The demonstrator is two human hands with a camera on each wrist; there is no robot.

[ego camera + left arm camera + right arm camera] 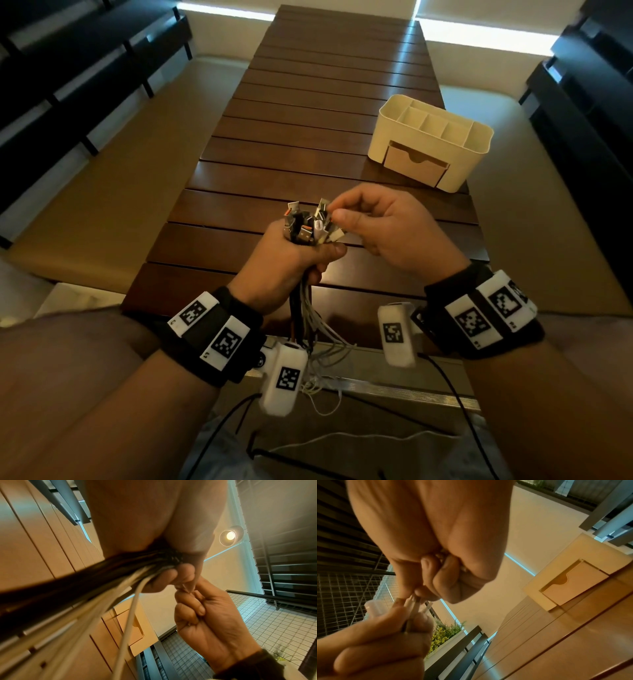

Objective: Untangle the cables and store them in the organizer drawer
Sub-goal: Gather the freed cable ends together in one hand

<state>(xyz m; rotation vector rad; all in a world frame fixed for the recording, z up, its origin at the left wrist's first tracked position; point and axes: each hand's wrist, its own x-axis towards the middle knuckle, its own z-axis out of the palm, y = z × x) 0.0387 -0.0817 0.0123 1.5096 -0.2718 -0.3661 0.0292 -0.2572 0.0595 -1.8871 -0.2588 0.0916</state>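
My left hand (291,260) grips a thick bundle of black and white cables (308,226) upright above the near end of the table, plug ends fanned out on top. The cords (305,322) hang below the fist toward my lap; in the left wrist view they stream (102,588) from the curled fingers. My right hand (387,226) pinches one plug (323,207) at the top right of the bundle between thumb and forefinger. The cream organizer (431,140) stands to the far right, its drawer (416,166) pushed in; the drawer front (573,584) shows in the right wrist view.
The dark slatted wooden table (308,137) stretches away from me, with tan cushioned benches (120,192) on both sides. Dark stairs (68,68) rise at the left and right. Thin black and white leads (342,442) lie across my lap.
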